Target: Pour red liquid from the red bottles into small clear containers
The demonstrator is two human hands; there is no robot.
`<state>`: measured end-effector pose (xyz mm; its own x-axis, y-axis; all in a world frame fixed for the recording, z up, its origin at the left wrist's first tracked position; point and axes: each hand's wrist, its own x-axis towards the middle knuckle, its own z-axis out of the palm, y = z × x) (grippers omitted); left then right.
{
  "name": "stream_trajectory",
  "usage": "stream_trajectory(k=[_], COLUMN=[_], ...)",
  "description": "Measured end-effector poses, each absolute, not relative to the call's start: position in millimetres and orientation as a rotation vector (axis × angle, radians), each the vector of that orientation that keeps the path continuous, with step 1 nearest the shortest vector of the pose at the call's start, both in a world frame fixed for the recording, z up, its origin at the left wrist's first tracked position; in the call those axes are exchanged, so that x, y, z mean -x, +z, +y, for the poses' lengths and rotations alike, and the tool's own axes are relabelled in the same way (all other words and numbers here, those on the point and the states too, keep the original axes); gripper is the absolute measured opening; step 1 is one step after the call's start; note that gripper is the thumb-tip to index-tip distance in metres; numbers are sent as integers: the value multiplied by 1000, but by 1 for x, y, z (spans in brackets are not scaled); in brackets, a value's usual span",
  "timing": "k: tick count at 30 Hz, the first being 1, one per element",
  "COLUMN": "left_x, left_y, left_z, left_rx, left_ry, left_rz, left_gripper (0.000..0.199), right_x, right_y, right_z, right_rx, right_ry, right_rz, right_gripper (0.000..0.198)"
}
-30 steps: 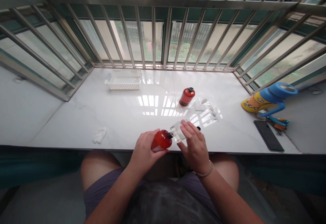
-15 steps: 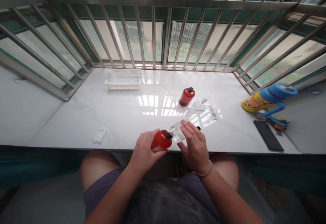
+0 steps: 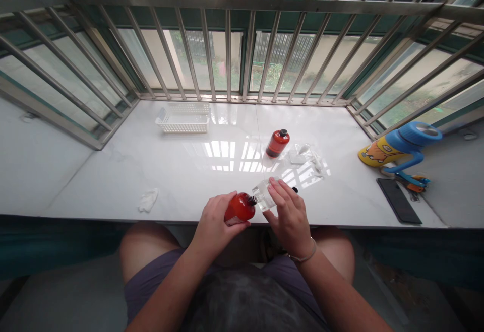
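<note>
My left hand [image 3: 216, 217] is wrapped round a red bottle [image 3: 240, 208], which is tipped so its dark neck points right. That neck meets the mouth of a clear bottle [image 3: 263, 196], also tilted, with its opening toward the red one. My right hand [image 3: 289, 211] grips the clear bottle, fingers over its top and thumb below. Whether liquid is flowing between them I cannot tell. A small black cap [image 3: 295, 190] shows just beyond my right fingers. Farther back a second red bottle [image 3: 278, 143] with a black top stands upright on the white counter [image 3: 181, 171].
A white plastic basket [image 3: 183, 120] sits at the back left and a crumpled tissue [image 3: 147, 200] at the front left. Clear plastic wrapping [image 3: 307, 158] lies right of the standing bottle. On the right are a blue and yellow flask [image 3: 397, 145] and a black phone [image 3: 398, 201]. Metal bars [image 3: 227, 50] rise behind.
</note>
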<state>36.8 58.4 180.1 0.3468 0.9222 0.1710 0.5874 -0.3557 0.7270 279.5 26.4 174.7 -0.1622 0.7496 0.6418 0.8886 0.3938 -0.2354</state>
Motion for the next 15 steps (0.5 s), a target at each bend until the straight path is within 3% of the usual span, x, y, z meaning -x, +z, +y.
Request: stream_trajectory(k=[15], left_x=[-36], left_y=[176], left_z=[58], left_rx=[-2057], left_ry=[760], left_rz=[1314], left_gripper=[85], right_x=[-280], right_y=[175], right_z=[25], right_rx=[1422], right_ry=[-261], right_rz=[-1955], right_gripper=[64])
